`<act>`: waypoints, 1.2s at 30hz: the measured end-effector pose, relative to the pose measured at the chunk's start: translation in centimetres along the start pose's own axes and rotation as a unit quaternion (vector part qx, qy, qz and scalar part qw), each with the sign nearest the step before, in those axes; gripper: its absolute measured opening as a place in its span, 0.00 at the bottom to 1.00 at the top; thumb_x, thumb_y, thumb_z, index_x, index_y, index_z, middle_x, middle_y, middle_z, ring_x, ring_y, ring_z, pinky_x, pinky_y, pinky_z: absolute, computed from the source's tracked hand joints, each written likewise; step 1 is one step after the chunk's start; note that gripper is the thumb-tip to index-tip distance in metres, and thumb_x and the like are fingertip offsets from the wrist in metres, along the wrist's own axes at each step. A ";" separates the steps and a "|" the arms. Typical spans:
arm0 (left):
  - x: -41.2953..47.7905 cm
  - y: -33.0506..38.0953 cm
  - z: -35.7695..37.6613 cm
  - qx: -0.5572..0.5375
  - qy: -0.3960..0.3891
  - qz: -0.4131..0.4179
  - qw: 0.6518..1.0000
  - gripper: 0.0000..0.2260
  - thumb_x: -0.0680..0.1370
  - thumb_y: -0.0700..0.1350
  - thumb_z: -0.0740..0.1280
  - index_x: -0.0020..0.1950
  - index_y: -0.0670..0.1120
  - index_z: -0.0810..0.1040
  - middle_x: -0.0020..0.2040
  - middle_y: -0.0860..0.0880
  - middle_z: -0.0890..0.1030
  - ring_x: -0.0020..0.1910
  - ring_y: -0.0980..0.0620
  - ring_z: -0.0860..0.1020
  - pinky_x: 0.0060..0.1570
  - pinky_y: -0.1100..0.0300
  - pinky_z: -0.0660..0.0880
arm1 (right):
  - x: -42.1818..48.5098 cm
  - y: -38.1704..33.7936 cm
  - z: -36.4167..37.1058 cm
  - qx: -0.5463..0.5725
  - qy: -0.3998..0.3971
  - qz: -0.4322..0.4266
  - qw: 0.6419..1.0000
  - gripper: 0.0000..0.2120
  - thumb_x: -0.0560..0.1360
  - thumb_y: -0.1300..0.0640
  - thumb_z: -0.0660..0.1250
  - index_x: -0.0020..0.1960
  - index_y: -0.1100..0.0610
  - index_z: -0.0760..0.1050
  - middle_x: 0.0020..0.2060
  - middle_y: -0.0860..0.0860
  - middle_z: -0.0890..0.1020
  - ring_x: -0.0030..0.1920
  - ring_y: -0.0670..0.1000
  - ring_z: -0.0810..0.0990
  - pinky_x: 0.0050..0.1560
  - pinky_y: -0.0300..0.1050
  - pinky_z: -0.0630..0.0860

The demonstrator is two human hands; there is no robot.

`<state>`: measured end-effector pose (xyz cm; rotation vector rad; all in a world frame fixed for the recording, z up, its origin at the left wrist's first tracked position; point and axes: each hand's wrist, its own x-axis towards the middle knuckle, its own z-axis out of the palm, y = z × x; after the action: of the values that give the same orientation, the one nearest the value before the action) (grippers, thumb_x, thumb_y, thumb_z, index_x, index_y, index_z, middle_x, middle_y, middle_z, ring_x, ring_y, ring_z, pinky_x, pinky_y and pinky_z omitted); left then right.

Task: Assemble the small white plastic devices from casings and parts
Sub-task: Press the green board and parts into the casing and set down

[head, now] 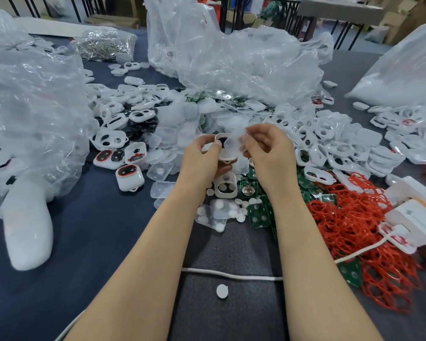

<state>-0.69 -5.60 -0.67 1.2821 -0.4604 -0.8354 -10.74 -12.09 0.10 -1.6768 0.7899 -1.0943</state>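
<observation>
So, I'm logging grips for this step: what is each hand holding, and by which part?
Left hand grips the white casing by its left rim; right hand pinches a translucent cover by its upper right edge.

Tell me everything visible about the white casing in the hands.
The white casing is a small rounded-square shell of glossy plastic, open face tilted toward the camera, dark inside. The left hand grips its left edge; the right hand pinches a translucent cover over its upper right. It is held above the heaped parts.
</observation>
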 end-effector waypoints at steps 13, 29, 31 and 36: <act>-0.3 0.1 0.1 0.057 -0.043 -0.004 0.997 0.08 0.82 0.41 0.58 0.51 0.49 0.76 0.47 0.44 0.81 0.38 0.52 0.81 0.34 0.63 0.80 | 0.1 0.1 -0.2 -0.072 -0.021 -0.039 0.996 0.05 0.76 0.62 0.67 0.48 0.53 0.80 0.40 0.42 0.81 0.41 0.38 0.77 0.46 0.32 0.75; -0.3 0.0 0.1 0.085 -0.044 0.004 0.995 0.09 0.82 0.42 0.58 0.56 0.47 0.77 0.54 0.41 0.81 0.48 0.47 0.81 0.40 0.59 0.81 | -0.1 0.6 0.2 -0.175 0.014 -0.084 0.981 0.03 0.75 0.61 0.69 0.45 0.54 0.77 0.46 0.53 0.77 0.39 0.39 0.72 0.42 0.27 0.68; -0.3 -0.1 0.2 0.082 -0.045 0.007 0.996 0.09 0.83 0.43 0.58 0.56 0.47 0.77 0.53 0.42 0.81 0.47 0.48 0.82 0.39 0.59 0.81 | -0.1 0.6 0.2 -0.172 0.016 -0.078 0.982 0.03 0.75 0.61 0.69 0.45 0.54 0.77 0.47 0.54 0.77 0.40 0.40 0.73 0.43 0.28 0.69; -0.3 -0.2 0.2 0.082 -0.045 0.016 0.995 0.09 0.83 0.43 0.58 0.58 0.45 0.77 0.54 0.42 0.81 0.46 0.48 0.81 0.38 0.61 0.80 | -0.1 0.5 0.3 -0.152 0.018 -0.066 0.986 0.04 0.76 0.60 0.68 0.45 0.52 0.76 0.47 0.53 0.77 0.41 0.40 0.73 0.43 0.28 0.69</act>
<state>-1.09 -5.53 -0.74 1.3884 -0.6303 -0.8437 -10.55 -12.07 -0.43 -1.9938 0.9146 -1.1405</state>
